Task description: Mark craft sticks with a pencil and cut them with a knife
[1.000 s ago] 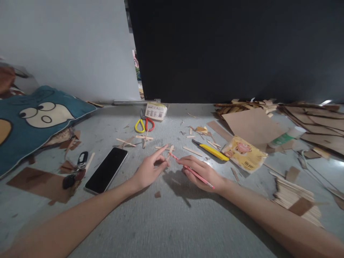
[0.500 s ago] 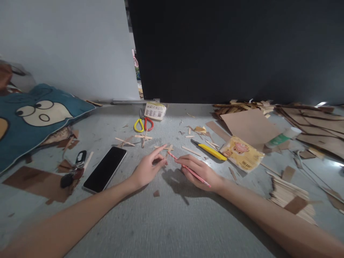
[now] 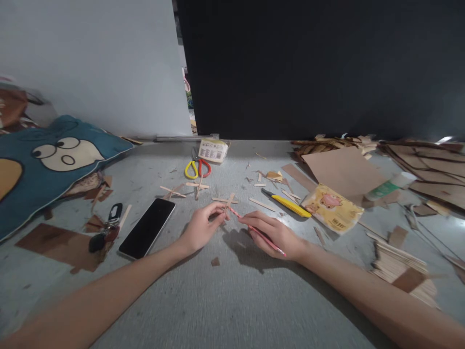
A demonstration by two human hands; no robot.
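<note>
My right hand (image 3: 274, 235) holds a pink pencil (image 3: 267, 238) like a pen, its tip pointing left toward a small wooden craft stick (image 3: 230, 199). Thumb and fingers of my left hand (image 3: 203, 225) are pinched on the lower end of that stick, which stands tilted. Behind it another craft stick (image 3: 218, 199) lies flat, so the two look crossed; whether they are joined I cannot tell. Just beyond are two crossed pairs of sticks, one at left (image 3: 173, 192) and one nearer the middle (image 3: 198, 185). A loose stick (image 3: 262, 204) lies right of the pencil tip.
A black phone (image 3: 148, 228) and keys (image 3: 105, 235) lie left of my hands. Scissors (image 3: 198, 168) and a small packet (image 3: 213, 150) are at the back. To the right are a yellow utility knife (image 3: 290, 205), a yellow packet (image 3: 332, 208), a glue stick (image 3: 390, 186), cardboard (image 3: 343, 169) and piled sticks (image 3: 399, 264).
My left index finger, stretched forward before, has bent down beside the wooden stick. The pencil stays in my right hand. The whole view has shifted slightly.
</note>
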